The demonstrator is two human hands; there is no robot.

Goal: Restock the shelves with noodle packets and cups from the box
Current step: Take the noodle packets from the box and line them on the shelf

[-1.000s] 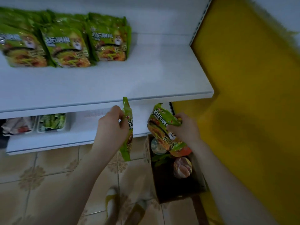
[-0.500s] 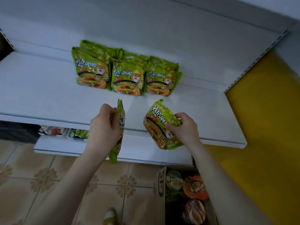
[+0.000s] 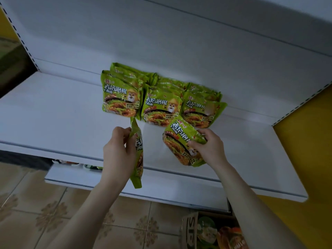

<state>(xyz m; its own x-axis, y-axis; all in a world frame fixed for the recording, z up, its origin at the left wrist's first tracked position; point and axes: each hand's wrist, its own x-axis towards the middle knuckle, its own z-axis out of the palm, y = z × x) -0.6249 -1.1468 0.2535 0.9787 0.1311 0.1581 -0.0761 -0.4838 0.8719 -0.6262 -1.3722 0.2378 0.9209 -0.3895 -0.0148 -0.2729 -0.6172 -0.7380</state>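
My left hand point(image 3: 117, 150) grips a green noodle packet point(image 3: 138, 155) held edge-on over the front of the white shelf point(image 3: 53, 119). My right hand point(image 3: 209, 150) grips a second green noodle packet point(image 3: 181, 141), face up and tilted, just in front of the stocked packets. Several green noodle packets point(image 3: 158, 103) stand in three overlapping rows at the back middle of the shelf. The cardboard box point(image 3: 190, 230) sits on the floor at the lower right, with noodle cups point(image 3: 206, 229) visible inside.
A lower white shelf point(image 3: 161, 187) juts out beneath, with small items partly hidden at its left. A yellow wall point(image 3: 305, 141) stands at the right. Tan patterned floor tiles point(image 3: 45, 212) lie below. The shelf's back panel point(image 3: 161, 42) rises behind the packets.
Both hands have risen from the box up to the shelf, each carrying its packet closer to the stocked rows. The view has tilted upward and the box has dropped to the frame's bottom.
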